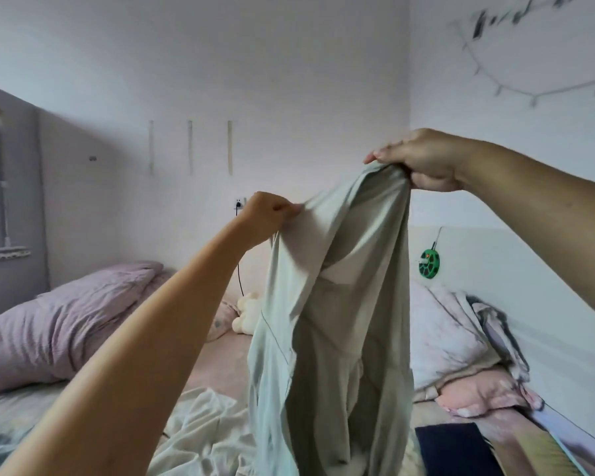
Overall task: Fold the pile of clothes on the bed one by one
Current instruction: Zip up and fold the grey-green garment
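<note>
Two hands hold our pale green garment (327, 324) up over the bed (220, 359): our left hand (267, 214) pinches one top edge, our right hand (423, 163) grips the other, higher, likely so it hangs straight for folding. Below lies white clothing (203, 431); farther back, a lilac pillow (59, 324). We see no readable labels or writing.

Pale white walls (289, 63) meet in a far corner right of centre. A string of small lights (536, 94) sags across the right wall, with a green round gadget (429, 263) hanging lower down. A grey panel (11, 187) stands at far left. The bed (220, 359) carries a lilac pillow (55, 331) on its left side.
</note>
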Demonstrator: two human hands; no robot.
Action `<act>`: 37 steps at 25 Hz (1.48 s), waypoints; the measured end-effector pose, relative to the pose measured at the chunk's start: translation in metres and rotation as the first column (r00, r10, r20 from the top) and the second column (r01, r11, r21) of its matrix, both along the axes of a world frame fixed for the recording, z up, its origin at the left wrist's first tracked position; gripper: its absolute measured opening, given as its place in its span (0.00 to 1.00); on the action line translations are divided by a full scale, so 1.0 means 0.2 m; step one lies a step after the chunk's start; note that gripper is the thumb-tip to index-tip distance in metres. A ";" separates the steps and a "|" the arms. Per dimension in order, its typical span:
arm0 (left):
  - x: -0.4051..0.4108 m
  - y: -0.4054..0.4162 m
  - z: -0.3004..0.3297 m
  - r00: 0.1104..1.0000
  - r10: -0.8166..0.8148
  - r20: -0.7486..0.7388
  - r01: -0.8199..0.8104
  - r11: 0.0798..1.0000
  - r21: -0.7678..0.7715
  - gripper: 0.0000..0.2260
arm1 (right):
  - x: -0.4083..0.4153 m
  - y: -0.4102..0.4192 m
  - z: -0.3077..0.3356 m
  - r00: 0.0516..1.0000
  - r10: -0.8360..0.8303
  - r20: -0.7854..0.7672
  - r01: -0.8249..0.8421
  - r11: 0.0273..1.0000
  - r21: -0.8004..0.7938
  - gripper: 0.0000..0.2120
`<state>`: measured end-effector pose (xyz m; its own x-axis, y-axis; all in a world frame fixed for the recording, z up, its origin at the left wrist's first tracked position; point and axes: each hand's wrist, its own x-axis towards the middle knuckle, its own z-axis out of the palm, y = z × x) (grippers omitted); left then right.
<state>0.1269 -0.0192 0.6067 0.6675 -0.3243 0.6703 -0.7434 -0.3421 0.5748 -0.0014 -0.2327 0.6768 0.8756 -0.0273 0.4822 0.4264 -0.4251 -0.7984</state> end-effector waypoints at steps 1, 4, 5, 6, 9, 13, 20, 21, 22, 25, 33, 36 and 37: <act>-0.02 -0.01 0.04 0.995 0.060 0.073 -0.066 0.994 0.085 0.09 | -0.02 -0.01 0.02 0.999 -0.037 -0.009 0.036 0.996 -0.076 0.09; -0.07 -0.04 0.14 0.976 0.150 0.157 -0.166 0.982 0.091 0.03 | -0.07 -0.06 0.02 0.979 -0.133 -0.155 0.076 0.940 -0.331 0.05; -0.08 -0.05 0.16 0.981 0.141 0.131 -0.145 0.989 0.023 0.06 | -0.09 -0.07 0.01 0.960 -0.180 -0.213 0.077 0.905 -0.417 0.04; -0.08 -0.06 0.16 0.990 0.110 0.089 -0.106 0.993 -0.050 0.09 | -0.10 -0.08 0.00 0.941 -0.218 -0.258 0.072 0.875 -0.478 0.04; -0.12 -0.11 0.14 0.993 -0.075 -0.086 0.063 0.988 -0.138 0.12 | -0.10 -0.09 -0.05 0.926 -0.199 -0.321 0.034 0.891 -0.452 0.03; -0.15 -0.18 0.10 0.950 -0.223 -0.217 0.170 0.957 -0.235 0.08 | -0.07 -0.06 -0.13 0.895 0.003 -0.445 -0.125 0.962 -0.245 0.08; -0.16 -0.23 0.10 0.979 -0.157 -0.128 0.112 0.947 -0.302 0.07 | 0.13 0.07 -0.29 0.978 0.039 -0.206 -0.066 0.990 -0.127 0.06; -0.16 -0.21 0.09 0.977 -0.168 -0.129 0.125 0.949 -0.288 0.08 | 0.14 0.07 -0.29 0.987 0.027 -0.157 -0.040 0.996 -0.084 0.06; -0.15 -0.18 0.09 0.973 -0.184 -0.139 0.141 0.952 -0.271 0.08 | 0.15 0.05 -0.28 0.995 -0.003 -0.102 0.000 1.000 -0.026 0.07; -0.14 -0.08 0.09 0.936 -0.275 -0.219 0.241 0.956 -0.171 0.09 | 0.15 0.02 -0.24 0.997 -0.083 -0.006 0.083 0.989 0.118 0.10; -0.28 0.11 0.15 0.857 -0.283 -0.431 0.376 0.915 0.145 0.11 | 0.08 0.05 -0.01 0.907 -0.249 0.339 0.293 0.952 -0.084 0.12; -0.33 0.16 0.19 0.884 -0.316 -0.346 0.359 0.931 0.068 0.09 | -0.03 0.04 0.12 0.850 -0.281 0.445 0.361 0.927 -0.103 0.13; -0.35 0.16 0.22 0.907 -0.317 -0.278 0.337 0.941 0.024 0.09 | -0.08 0.04 0.17 0.828 -0.283 0.485 0.384 0.916 -0.121 0.12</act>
